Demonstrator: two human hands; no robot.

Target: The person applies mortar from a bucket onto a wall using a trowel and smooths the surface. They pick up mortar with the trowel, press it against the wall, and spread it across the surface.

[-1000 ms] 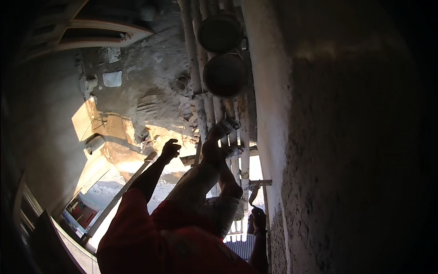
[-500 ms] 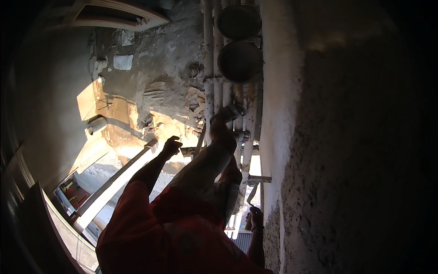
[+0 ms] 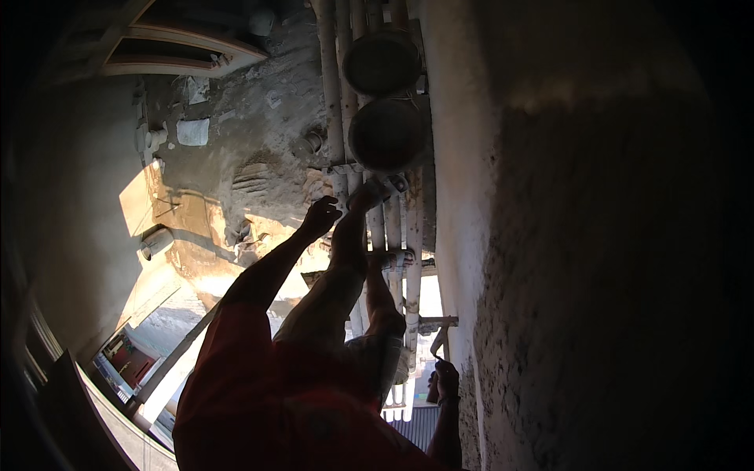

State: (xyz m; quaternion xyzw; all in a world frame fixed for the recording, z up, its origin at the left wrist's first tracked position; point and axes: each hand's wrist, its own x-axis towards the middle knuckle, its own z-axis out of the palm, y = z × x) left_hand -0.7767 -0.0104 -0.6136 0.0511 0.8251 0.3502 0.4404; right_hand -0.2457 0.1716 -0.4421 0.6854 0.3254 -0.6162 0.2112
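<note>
My right hand (image 3: 446,381) is closed around the handle of a trowel (image 3: 437,343) at the lower right, close beside the rough wall. The trowel's narrow blade points away from me; shadow hides its finer detail. My left hand (image 3: 320,217) reaches forward beside my leg, holding nothing that I can see, its fingers loosely bent and apart. Ahead of my feet, two round dark pans (image 3: 386,133) sit one behind the other on the scaffold poles (image 3: 333,102). What the nearer pan holds is too dark to make out.
I stand on a narrow walkway of poles with gaps between them, high above a sunlit, debris-strewn floor (image 3: 192,251). A plastered wall (image 3: 463,196) runs along the right. A crossbar (image 3: 438,321) juts toward it. At the upper left lies a wooden frame (image 3: 184,51).
My left hand has swung forward and one foot has stepped ahead toward the pans. The view has shifted, so the pans appear lower and further left. The trowel stays in my right hand.
</note>
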